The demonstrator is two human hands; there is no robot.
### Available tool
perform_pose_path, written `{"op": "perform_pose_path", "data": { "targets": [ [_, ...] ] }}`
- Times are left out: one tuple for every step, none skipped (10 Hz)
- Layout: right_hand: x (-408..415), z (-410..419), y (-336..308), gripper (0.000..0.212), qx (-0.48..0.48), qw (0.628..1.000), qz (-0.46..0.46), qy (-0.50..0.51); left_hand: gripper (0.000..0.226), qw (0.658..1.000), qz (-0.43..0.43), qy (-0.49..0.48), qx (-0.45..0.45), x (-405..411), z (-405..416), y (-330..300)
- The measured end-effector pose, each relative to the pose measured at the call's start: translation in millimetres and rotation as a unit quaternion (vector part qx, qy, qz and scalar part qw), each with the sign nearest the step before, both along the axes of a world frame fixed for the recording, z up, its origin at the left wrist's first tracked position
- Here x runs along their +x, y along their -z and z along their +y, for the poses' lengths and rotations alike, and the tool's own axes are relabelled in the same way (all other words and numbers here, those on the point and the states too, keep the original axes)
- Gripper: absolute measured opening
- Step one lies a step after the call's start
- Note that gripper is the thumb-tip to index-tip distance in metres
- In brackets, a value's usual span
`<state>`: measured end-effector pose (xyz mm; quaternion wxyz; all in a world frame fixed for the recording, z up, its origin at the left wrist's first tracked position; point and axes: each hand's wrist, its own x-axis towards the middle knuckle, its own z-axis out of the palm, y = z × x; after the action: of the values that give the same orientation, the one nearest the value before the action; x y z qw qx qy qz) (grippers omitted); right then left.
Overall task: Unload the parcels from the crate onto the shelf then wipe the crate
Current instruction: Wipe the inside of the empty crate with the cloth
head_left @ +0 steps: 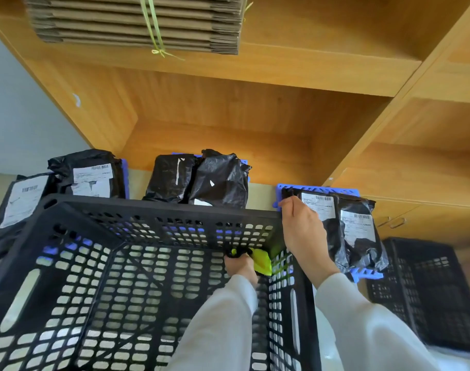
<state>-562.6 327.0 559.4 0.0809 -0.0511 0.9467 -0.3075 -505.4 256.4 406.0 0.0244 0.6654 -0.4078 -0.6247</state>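
L hand point(241, 265) grips yellow cloth point(262, 261) inside black crate point(137, 207), far-right corner. R hand point(302, 226) clasps crate rim. Parcels point(220, 180) sit beyond crate.

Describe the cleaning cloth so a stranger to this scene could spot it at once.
Start with the big black perforated crate that fills the lower picture. Look into its far right inside corner, where the left hand reaches in. The cloth is the small crumpled wad that hand holds against the crate wall, the only bright yellow-green thing among black parcels and black plastic.
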Motion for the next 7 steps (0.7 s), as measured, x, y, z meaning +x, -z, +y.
{"op": "perform_pose_path", "data": {
  "targets": [
    [-1.3, 1.3, 4.4, 0.033, 0.013, 1.000, 0.007, -0.004, 0.049, 0.997, 0.042, -0.054, 0.041, 1.8, 0.5, -5.1],
    [-3.6, 2.0, 10.4, 0.032, 0.052, 0.998, 0.024, -0.035, 0.048, 0.991, 0.090, -0.076, 0.070, 4.3, -3.5, -20.3],
    [-4.5, 0.6, 8.5, 0.033, 0.038, 0.999, 0.005, -0.018, 0.047, 0.982, 0.124, -0.102, 0.097, 12.2, -10.0, -50.1],
    [-1.3, 0.6, 7.4, 0.035, 0.073, 0.996, 0.033, -0.042, 0.061, 0.974, 0.156, -0.116, 0.120, 15.0, -13.9, -77.1],
    [6.1, 1.0, 0.4, 0.039, 0.078, 0.994, 0.065, -0.049, 0.063, 0.967, 0.191, -0.123, 0.114, 19.0, -22.5, -96.1],
    [9.4, 0.1, -6.3, 0.038, 0.078, 0.993, 0.062, -0.060, 0.041, 0.969, 0.209, -0.081, 0.100, 29.4, -24.0, -132.3],
    [10.7, -1.4, -11.5, 0.025, 0.140, 0.984, 0.065, -0.091, 0.028, 0.970, 0.218, -0.061, 0.086, 31.9, -28.8, -150.3]
  ]
}}
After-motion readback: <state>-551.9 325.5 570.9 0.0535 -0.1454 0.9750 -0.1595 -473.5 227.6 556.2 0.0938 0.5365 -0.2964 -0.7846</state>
